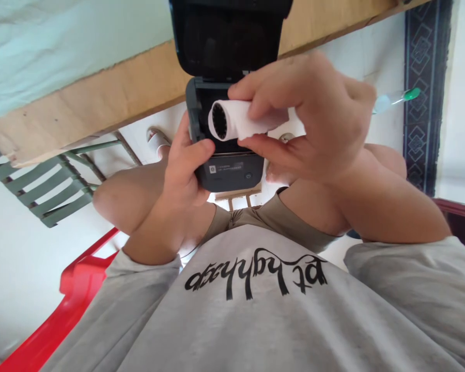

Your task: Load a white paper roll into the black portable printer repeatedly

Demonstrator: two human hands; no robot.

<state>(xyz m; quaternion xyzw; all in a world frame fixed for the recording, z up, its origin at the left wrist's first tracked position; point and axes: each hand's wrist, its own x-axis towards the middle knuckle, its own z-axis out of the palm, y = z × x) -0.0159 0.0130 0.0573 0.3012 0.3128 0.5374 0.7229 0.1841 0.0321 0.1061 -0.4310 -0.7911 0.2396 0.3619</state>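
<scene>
A dark grey portable label printer [230,173] is held in front of me with its black lid [228,39] swung up. My left hand [186,165] is wrapped round its left side, the thumb on the rim of the opening. Between the thumb and fingers of my right hand [313,111] is a white paper roll [240,119] with a dark, toothed-looking core end facing left. The roll is over the printer's open compartment; whether it touches the inside I cannot tell. A small label and a power button show on the printer's front.
A wooden table edge [147,82] with a pale green cover [73,41] runs behind the printer. At the left are a green slatted chair [54,191] and red plastic furniture [81,284]. A bottle with a green cap [411,94] lies at the right by a dark patterned floor border [422,139].
</scene>
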